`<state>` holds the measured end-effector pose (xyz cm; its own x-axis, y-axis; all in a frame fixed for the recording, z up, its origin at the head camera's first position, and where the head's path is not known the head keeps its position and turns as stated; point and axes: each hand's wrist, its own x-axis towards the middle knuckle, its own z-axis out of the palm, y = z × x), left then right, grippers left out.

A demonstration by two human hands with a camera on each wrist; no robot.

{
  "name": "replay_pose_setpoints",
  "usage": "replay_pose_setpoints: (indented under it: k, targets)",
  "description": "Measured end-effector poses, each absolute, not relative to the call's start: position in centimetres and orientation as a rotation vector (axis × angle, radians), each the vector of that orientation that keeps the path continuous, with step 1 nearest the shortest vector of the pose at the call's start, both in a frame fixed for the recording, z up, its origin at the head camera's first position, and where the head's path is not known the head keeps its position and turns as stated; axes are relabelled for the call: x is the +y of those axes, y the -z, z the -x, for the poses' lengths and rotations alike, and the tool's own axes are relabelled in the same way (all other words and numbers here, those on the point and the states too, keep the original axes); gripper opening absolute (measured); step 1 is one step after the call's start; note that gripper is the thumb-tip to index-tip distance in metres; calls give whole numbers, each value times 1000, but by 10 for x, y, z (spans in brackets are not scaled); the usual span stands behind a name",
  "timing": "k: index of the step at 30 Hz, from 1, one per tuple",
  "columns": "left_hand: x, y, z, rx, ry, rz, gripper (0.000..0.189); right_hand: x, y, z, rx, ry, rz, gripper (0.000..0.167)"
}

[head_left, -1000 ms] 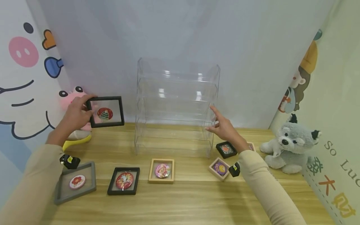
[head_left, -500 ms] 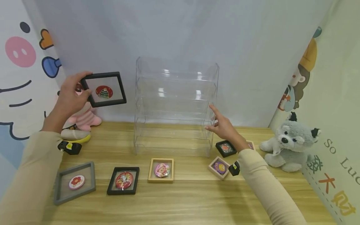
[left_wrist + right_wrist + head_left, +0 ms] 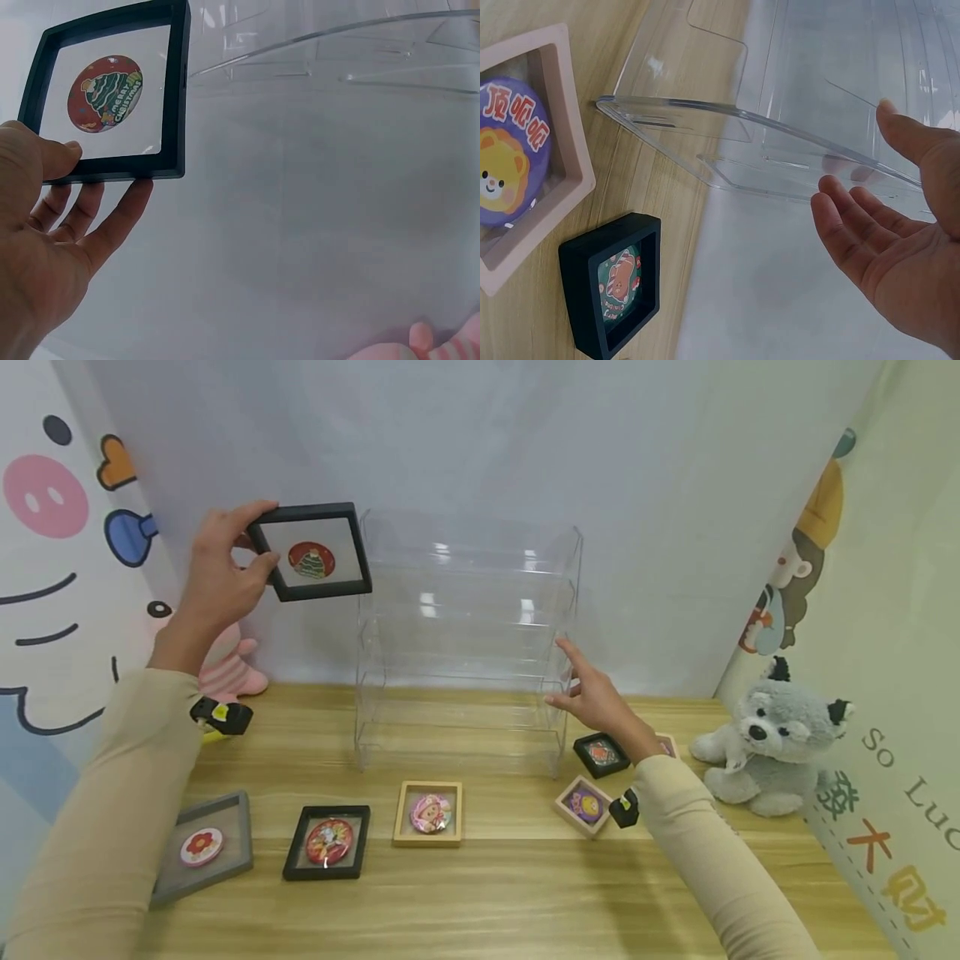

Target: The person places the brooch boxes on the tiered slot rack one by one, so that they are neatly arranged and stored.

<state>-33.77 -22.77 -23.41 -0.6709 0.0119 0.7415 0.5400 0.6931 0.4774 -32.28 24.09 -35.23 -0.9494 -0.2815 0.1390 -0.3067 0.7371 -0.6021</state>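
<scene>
Left hand [image 3: 49, 251] pinches a dark square frame [image 3: 174, 94] at its lower left corner: thumb on the front of the bar, three fingers against the lower edge. Frame tilted in view. Behind its clear pane, a round red badge [image 3: 103, 95] with a green tree and "MERRY CHRISTMAS" lettering. Clear plastic rack [image 3: 322, 33] at upper right; contact with frame cannot be told. Pale backdrop [image 3: 292, 210]. Pink plush [image 3: 454, 349], partly striped, cropped at lower right.

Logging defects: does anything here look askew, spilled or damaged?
No spills or damage show. Mildly askew: the purple-badge frame sits cornerwise and the gray flower-badge frame slants, unlike the squarer tan frame between them. The Christmas frame tilts, but the left hand holds it.
</scene>
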Motion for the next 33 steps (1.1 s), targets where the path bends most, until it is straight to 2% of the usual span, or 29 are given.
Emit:
replay_pose_setpoints:
  k: [15, 33]
  targets:
    - [-173, 227, 369, -2234, 905, 544, 55, 242, 354, 321, -2873, -1047, -482, 91]
    - [-134, 227, 397, -2248, 875, 648, 55, 241, 353, 319, -2879, -1010, -473, 90]
